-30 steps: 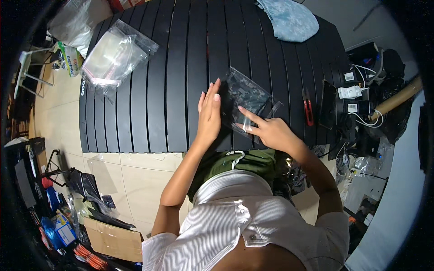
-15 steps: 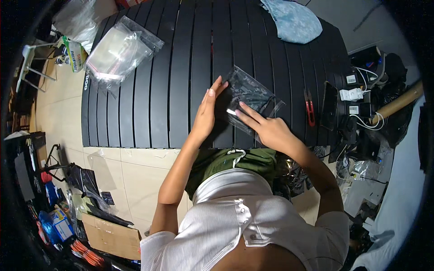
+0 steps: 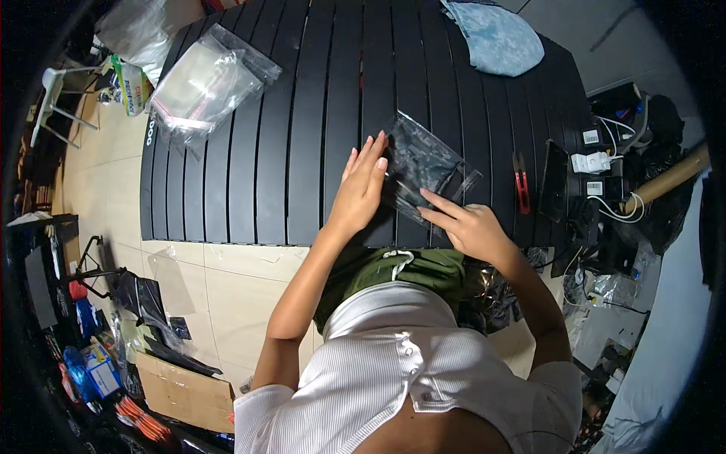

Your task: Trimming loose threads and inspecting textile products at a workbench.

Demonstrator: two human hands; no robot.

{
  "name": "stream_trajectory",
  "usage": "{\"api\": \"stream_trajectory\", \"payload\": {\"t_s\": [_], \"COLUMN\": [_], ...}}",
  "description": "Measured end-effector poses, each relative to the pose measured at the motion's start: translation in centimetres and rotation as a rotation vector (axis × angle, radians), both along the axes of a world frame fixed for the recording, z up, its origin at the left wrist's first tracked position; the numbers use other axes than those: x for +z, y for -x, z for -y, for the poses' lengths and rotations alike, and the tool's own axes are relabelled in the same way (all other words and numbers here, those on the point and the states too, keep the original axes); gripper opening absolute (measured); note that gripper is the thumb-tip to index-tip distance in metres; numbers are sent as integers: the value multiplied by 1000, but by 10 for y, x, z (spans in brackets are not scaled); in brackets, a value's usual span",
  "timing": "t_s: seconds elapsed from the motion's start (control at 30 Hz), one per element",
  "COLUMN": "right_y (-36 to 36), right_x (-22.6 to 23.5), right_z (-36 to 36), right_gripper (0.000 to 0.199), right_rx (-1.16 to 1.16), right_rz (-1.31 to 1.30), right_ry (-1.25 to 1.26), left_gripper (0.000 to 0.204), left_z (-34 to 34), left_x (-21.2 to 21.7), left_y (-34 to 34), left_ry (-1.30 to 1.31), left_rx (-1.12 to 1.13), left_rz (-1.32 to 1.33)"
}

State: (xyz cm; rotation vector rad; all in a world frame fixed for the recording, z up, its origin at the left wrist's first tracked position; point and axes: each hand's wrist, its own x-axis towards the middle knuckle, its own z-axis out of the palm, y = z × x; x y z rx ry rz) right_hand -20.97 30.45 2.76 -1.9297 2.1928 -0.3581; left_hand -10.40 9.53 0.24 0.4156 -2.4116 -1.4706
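A clear plastic bag (image 3: 427, 155) with a dark item inside lies flat on the black slatted table (image 3: 272, 189). My left hand (image 3: 361, 185) rests along the bag's left edge, its fingers stretched out and pointing away from me. On the bag's near right part, my right hand (image 3: 473, 227) presses with two extended fingertips; its other fingers are partly curled. What exactly the dark item is I cannot tell through the shiny plastic. Neither hand is wrapped round anything.
A stack of clear bags (image 3: 208, 83) lies at the far left of the table, a light blue folded cloth (image 3: 503, 41) at the far right. Red-handled thread snips (image 3: 522, 189), a dark phone-like slab (image 3: 554, 180) and a white charger (image 3: 590, 163) with cables sit along the right side.
My left hand has shifted slightly right, against the bag's edge. My right hand has slid a little right and nearer to me over the plastic. The whole view has shifted slightly.
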Motion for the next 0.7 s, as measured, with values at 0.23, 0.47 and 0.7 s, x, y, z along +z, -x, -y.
{"api": "stream_trajectory", "payload": {"t_s": [0.23,0.47,0.7], "right_y": [-8,17,51], "right_x": [10,0,7], "right_z": [12,-22,-14], "right_gripper": [45,37,44], "right_rx": [-99,-286,-189], "right_rz": [-85,-94,-193], "right_ry": [-15,399,204], "left_gripper": [47,45,51], "left_z": [0,-17,-57], "left_x": [2,24,13], "left_y": [1,-10,-26], "left_ry": [-3,470,715], "left_rx": [13,-84,-499], "left_rz": [1,-116,-89]}}
